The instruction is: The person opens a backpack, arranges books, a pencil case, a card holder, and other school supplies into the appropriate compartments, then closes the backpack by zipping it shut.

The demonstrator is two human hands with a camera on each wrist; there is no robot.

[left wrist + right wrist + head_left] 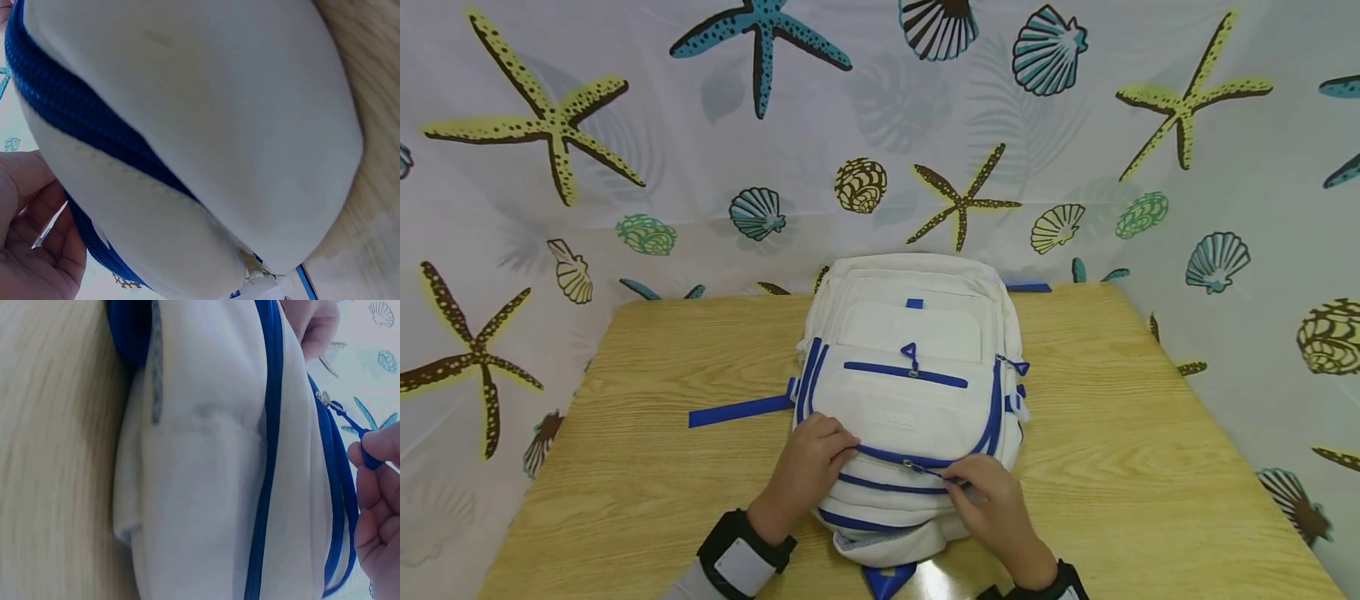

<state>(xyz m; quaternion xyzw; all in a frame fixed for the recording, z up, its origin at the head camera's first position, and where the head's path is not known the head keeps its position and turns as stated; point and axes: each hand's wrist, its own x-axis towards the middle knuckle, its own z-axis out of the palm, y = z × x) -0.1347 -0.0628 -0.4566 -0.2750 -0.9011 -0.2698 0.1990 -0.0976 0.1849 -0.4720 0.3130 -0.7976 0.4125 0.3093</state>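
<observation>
A white backpack [895, 333] with blue zippers lies front side up on the wooden table. With thumb and fingers my right hand [996, 504] pinches the blue cord zipper pull [372, 459] of the lower front pocket. A metal slider [323, 398] joins that pull to the blue zipper [880, 455]. My left hand [808, 462] grips the pocket's edge at the left end of this zipper, its fingers curled in the left wrist view. Whether the zipper's teeth are parted is too small to tell.
A blue strap [737, 411] stretches left from the bag across the table [1120, 417]. Another blue strap end [889, 579] pokes out below the bag. Behind the table hangs a cloth [865, 100] printed with starfish and shells.
</observation>
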